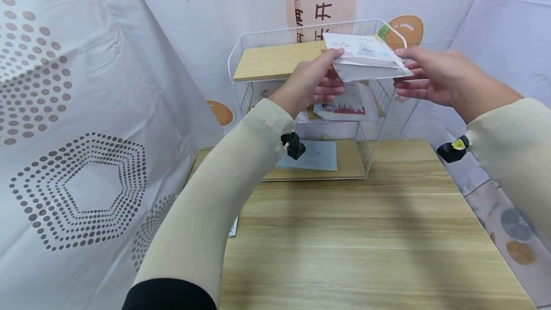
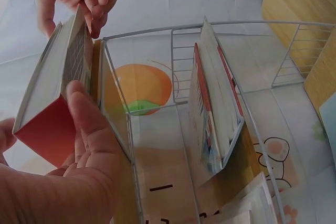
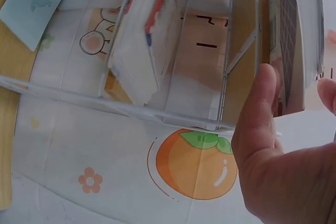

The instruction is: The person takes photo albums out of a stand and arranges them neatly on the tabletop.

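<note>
Both hands hold a small stack of books (image 1: 370, 56) at the right end of the top wooden board of a white wire rack (image 1: 275, 37). The uppermost cover is white with a pale drawing; in the left wrist view, a red side (image 2: 50, 137) shows. My left hand (image 1: 316, 78) grips the left end, thumb on top and fingers below. At the right end, my right hand (image 1: 443, 73) grips with its thumb at the top edge and fingers lower down. In the right wrist view, the right thumb (image 3: 262, 90) lies along a cover with a dark grid pattern.
On the middle shelf lie more books (image 1: 344, 102), partly hidden by the left hand. A pale blue booklet (image 1: 318, 154) lies on the bottom board. The rack stands at the back of a wooden table (image 1: 344, 243). Beside the left sleeve is a small white card (image 1: 234, 227). Printed cloth (image 1: 103, 61) surrounds the table.
</note>
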A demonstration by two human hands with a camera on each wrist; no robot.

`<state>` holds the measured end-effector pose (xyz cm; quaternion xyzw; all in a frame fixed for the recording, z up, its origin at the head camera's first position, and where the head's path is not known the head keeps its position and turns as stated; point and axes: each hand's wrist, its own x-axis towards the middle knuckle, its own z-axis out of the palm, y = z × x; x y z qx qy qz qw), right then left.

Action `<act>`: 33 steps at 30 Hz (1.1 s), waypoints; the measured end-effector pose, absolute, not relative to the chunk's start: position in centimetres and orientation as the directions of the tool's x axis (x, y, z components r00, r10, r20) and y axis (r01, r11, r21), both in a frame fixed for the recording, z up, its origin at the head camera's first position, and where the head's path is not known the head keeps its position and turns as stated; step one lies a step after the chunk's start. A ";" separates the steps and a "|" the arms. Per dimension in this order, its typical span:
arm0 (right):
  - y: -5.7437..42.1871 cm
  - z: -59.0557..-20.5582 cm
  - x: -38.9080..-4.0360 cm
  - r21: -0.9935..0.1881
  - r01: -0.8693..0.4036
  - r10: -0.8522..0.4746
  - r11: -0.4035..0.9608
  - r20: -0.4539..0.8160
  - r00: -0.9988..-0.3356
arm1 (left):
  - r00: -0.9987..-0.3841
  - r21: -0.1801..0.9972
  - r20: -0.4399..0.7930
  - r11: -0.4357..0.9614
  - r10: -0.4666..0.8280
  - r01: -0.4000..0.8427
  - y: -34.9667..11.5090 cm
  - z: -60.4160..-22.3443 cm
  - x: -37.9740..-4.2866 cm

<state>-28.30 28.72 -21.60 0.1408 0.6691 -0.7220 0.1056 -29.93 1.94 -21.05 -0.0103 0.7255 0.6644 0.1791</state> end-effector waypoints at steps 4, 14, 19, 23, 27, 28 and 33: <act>28.3 -21.7 -28.4 -0.936 0.330 0.052 -0.126 -0.338 -0.940 | -0.935 0.963 -0.268 0.105 0.233 -0.250 2.0 -21.2 -30.0; 28.0 -22.1 -28.3 -0.932 0.337 0.040 -0.136 -0.345 -0.938 | -0.934 0.973 -0.229 0.043 0.276 -0.226 1.4 -21.8 -29.8; 27.9 -22.5 -28.1 -0.929 0.330 0.009 -0.170 -0.336 -0.942 | -0.932 0.977 -0.212 0.041 0.295 -0.209 1.2 -22.1 -29.7; 27.8 -22.5 -27.9 -0.931 0.317 -0.005 -0.179 -0.321 -0.947 | -0.939 0.980 -0.197 0.045 0.283 -0.192 1.1 -22.2 -29.7; 27.8 -22.8 -27.7 -0.936 0.305 -0.014 -0.176 -0.307 -0.951 | -0.949 0.981 -0.189 0.086 0.254 -0.173 1.0 -22.3 -29.8; 27.8 -23.0 -27.6 -0.937 0.303 -0.017 -0.175 -0.305 -0.952 | -0.950 0.981 -0.186 0.097 0.250 -0.167 0.9 -22.3 -29.7; 27.5 -23.8 -27.1 -0.944 0.287 -0.039 -0.163 -0.285 -0.958 | -0.949 0.976 -0.187 0.155 0.254 -0.151 0.4 -22.6 -29.6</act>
